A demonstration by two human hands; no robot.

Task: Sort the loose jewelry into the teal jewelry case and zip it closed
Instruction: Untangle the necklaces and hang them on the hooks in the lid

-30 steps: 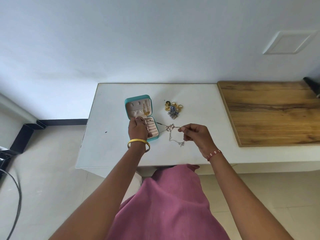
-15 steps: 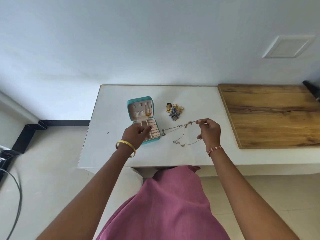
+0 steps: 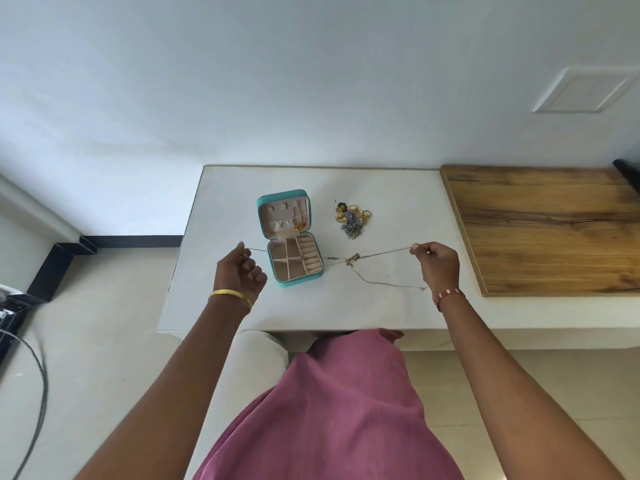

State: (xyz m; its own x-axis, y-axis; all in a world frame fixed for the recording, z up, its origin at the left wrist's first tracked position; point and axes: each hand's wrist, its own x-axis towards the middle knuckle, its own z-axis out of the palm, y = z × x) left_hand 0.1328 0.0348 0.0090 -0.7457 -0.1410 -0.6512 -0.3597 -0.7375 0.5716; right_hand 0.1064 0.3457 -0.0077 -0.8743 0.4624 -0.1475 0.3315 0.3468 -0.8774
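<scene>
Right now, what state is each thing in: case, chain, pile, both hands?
Case: open, lid up, unzipped, something gold in the lid pocket.
Chain: stretched between both hands across the case, pendant near the middle, a loose strand trailing on the table.
Pile: loose on the table, right of the case.
Left hand: pinches one chain end.
Right hand: pinches the other.

Teal jewelry case (image 3: 290,237), lid open and upright, beige compartments showing. Thin chain necklace (image 3: 353,259) stretched taut across the case's near half, a loose strand trailing right. Loose jewelry pile (image 3: 352,220) right of the case.
</scene>
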